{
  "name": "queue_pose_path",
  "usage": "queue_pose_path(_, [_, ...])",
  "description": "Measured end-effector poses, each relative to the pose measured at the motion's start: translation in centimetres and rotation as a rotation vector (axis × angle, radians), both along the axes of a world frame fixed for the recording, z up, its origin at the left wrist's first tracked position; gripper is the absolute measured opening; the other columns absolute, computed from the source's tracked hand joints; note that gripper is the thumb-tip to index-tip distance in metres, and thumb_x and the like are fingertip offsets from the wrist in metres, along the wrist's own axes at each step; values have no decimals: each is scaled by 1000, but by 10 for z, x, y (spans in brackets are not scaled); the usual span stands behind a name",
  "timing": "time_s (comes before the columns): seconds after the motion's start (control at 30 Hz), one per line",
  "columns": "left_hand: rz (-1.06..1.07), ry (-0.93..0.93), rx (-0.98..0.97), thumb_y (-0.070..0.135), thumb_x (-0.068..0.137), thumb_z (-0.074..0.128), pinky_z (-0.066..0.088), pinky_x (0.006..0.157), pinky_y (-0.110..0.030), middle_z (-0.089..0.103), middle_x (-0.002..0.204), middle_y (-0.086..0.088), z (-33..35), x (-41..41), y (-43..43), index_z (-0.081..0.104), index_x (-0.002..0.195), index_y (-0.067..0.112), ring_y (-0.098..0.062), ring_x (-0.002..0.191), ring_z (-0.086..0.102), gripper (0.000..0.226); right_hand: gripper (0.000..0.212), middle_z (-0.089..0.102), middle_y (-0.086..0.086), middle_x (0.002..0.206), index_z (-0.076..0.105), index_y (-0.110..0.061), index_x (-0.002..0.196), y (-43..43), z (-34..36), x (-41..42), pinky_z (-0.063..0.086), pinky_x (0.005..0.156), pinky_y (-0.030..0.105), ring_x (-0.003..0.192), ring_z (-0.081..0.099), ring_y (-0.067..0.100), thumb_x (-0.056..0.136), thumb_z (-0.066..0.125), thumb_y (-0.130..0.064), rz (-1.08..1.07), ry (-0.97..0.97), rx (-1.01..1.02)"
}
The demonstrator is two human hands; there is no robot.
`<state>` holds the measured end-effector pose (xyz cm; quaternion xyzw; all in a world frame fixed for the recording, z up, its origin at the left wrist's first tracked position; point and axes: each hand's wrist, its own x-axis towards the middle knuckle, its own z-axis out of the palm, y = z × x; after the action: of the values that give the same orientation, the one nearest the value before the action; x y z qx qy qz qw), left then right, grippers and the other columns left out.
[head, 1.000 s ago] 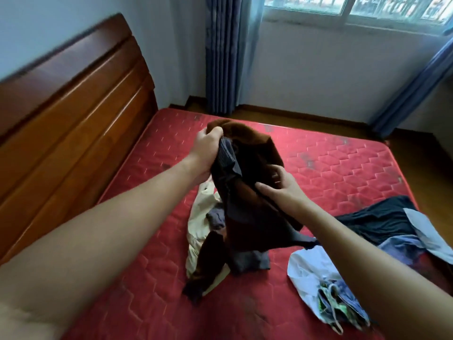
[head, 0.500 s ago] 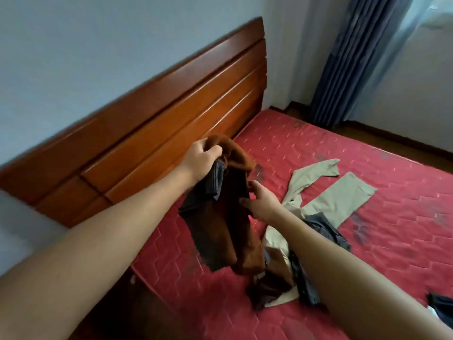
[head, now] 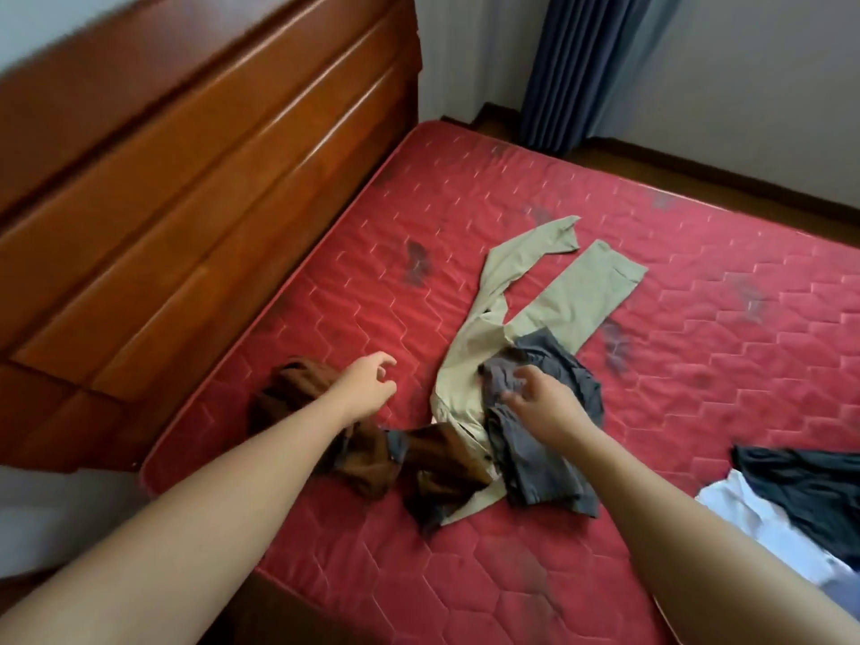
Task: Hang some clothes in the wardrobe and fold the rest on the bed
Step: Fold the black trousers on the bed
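To the left of the left hand [head: 367, 388] the red mattress [head: 512, 202] ends in a piped edge that runs tight along the wooden headboard [head: 186, 179]. Its near corner lies behind and below that wrist. Far beyond both hands the mattress stops at a strip of wooden floor [head: 698, 179], where a blue curtain [head: 581, 62] hangs. Bare mattress lies ahead of the left hand, in the gap between the two hands, and far out to the right of the right hand [head: 544, 407].

The left hand is released: its fingers are loosely curled, the thumb is apart from them, and it holds nothing. It hangs over bare mattress. The brown garment [head: 298, 398] lies bunched under its wrist and forearm, near the headboard-side edge, and trails rightward toward the other arm.

The right hand is also released, palm down, with its fingers loosely bent and spread over the grey garment [head: 544, 458]. The fingertips are at the cloth, but whether they press it I cannot tell. No fold is seen caught between them. The grey garment lies crumpled beneath and behind this hand, on top of the beige trousers [head: 558, 295]. The trouser legs stretch away ahead of the hand, flat on the mattress. Well to the right of the right forearm, a dark garment [head: 809, 495] lies over a white garment [head: 744, 509].
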<state>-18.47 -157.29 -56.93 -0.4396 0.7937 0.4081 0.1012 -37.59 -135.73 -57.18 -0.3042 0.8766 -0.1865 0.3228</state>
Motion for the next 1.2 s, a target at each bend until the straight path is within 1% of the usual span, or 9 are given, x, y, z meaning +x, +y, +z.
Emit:
queue_pose_path(0.1, [-156, -90, 37, 21, 87, 66, 48, 95, -32, 59, 128, -10, -66, -44, 51, 54, 138, 19, -27, 111, 60, 52, 55, 57, 12, 131, 44, -19, 142, 56, -66, -34, 46, 83, 36, 116, 58, 33, 97, 56, -48, -68, -17, 175])
queue_pose_path(0.3, [-502, -356, -27, 26, 89, 63, 39, 111, -44, 33, 152, -8, -207, -84, 121, 36, 149, 30, -31, 140, 35, 66, 66, 42, 18, 140, 37, -22, 144, 110, -198, -48, 45, 103, 50, 127, 47, 44, 91, 62, -53, -68, -51, 377])
queue_pose_path(0.47, [-681, -480, -313, 36, 85, 72, 19, 119, -56, -8, 165, -14, -290, -104, 149, 12, 156, 36, -35, 153, -9, 94, 103, -9, 12, 167, 3, -41, 157, 105, -281, -43, 25, 112, 71, 153, -3, 43, 81, 67, -69, -90, -14, 453])
queue_pose_path(0.57, [-573, -502, -379, 42, 84, 74, 14, 116, -66, -14, 164, -17, -318, -125, 146, 3, 156, 37, -40, 152, -11, 101, 115, -25, 12, 165, -4, -45, 156, 98, -313, -53, 15, 110, 76, 152, -15, 44, 73, 68, -77, -209, -14, 477])
queue_pose_path(0.63, [-555, -514, -420, 44, 83, 75, 20, 112, -69, 1, 161, -19, -333, -132, 143, 2, 153, 35, -42, 150, 4, 102, 109, -14, 18, 165, 8, -41, 152, 96, -329, -57, 18, 109, 75, 151, -5, 47, 71, 71, -76, -285, -48, 487])
queue_pose_path(0.73, [-612, -483, -592, 42, 79, 78, 38, 100, -57, 43, 135, -12, -345, -134, 136, 8, 146, 28, -34, 127, 44, 98, 76, 28, 24, 145, 32, -26, 130, 95, -343, -55, 39, 101, 64, 134, 30, 46, 77, 75, -60, -306, 61, 456])
queue_pose_path(0.83, [-664, -437, -639, 23, 88, 66, 45, 89, -45, 61, 120, -9, -346, -142, 120, 24, 139, 18, -31, 110, 63, 67, 41, 48, 18, 121, 41, -19, 116, 100, -341, -58, 49, 88, 53, 115, 50, 43, 88, 65, -37, -217, 149, 370])
queue_pose_path(1.0, [-652, -453, -541, 13, 93, 54, 44, 68, -40, 64, 113, -11, -305, -127, 72, 37, 127, 18, -37, 100, 68, 38, 25, 56, 10, 86, 33, -20, 91, 111, -310, -66, 38, 65, 41, 87, 60, 42, 86, 57, -24, -230, 110, 102])
queue_pose_path(1.2, [-266, -610, -792, 5, 92, 51, 53, 81, -53, 53, 117, -27, -216, -69, -82, 43, 132, 9, -50, 101, 62, 41, 28, 56, 7, 76, 32, -21, 87, 114, -249, -94, 38, 64, 42, 81, 58, 42, 85, 60, -20, -270, 82, -38])
